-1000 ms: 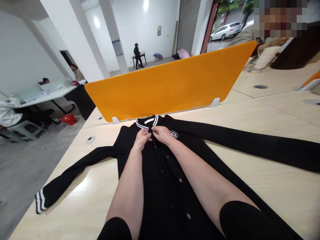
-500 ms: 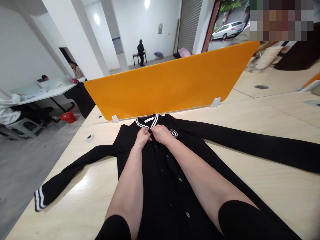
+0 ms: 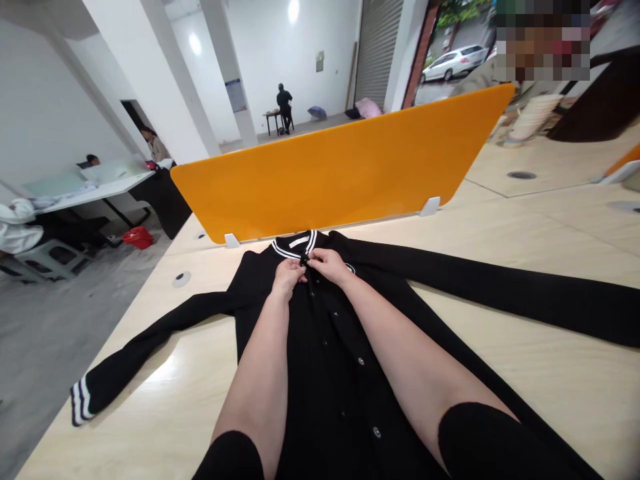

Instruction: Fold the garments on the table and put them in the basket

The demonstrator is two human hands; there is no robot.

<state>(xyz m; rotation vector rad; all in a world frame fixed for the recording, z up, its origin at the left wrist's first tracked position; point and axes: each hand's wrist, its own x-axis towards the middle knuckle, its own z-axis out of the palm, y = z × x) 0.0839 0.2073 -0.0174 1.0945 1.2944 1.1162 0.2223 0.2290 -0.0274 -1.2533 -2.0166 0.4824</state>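
Two hands at the collar of a black jacket laid flat on a pale wooden table.

Head view: the black jacket lies front up on the table, sleeves spread left and right, its striped collar at the far end, just beside the orange divider. The left hand and right hand meet just below the collar, fingers pinched closed on the jacket's front edges at the top snap. More snaps run down the near front. A striped cuff ends the left sleeve.
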